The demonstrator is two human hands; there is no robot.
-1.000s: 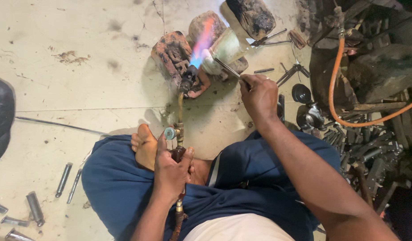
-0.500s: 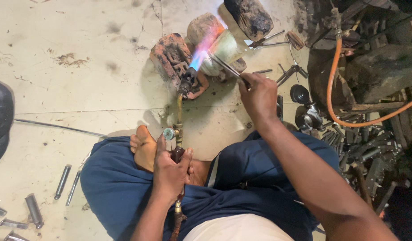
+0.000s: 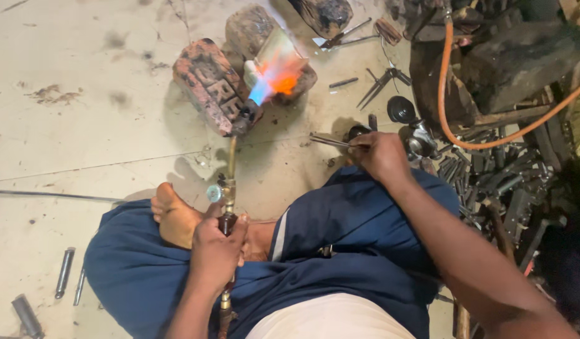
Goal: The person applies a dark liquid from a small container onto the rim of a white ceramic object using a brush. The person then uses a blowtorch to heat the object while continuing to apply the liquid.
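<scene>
On the far left of the concrete floor [image 3: 82,125], short metal cylinders [image 3: 64,272] lie loose, well apart from the work. Moving right, the left hand [image 3: 217,251] is wrapped tight around the dark handle of the gas torch [image 3: 229,188], fingers fully closed on it — the grip sits below the valve knob, probably to keep the hand well back from the heat. The brass tube runs forward past the bare foot [image 3: 173,216], and its tip rests against a scorched brick [image 3: 208,85], which appears to steady the nozzle. The flame [image 3: 274,78], blue at the root and orange beyond, plays on a pale workpiece [image 3: 271,53] propped between the bricks, likely so that they hold the heat off the floor.

Further right, the right hand [image 3: 381,154] pinches a thin metal rod [image 3: 330,141] between closed fingers — held level, its free end pointing left, apart from the flame. An orange hose [image 3: 447,94] loops through the pile of scrap metal parts [image 3: 503,182] at the right edge.
</scene>
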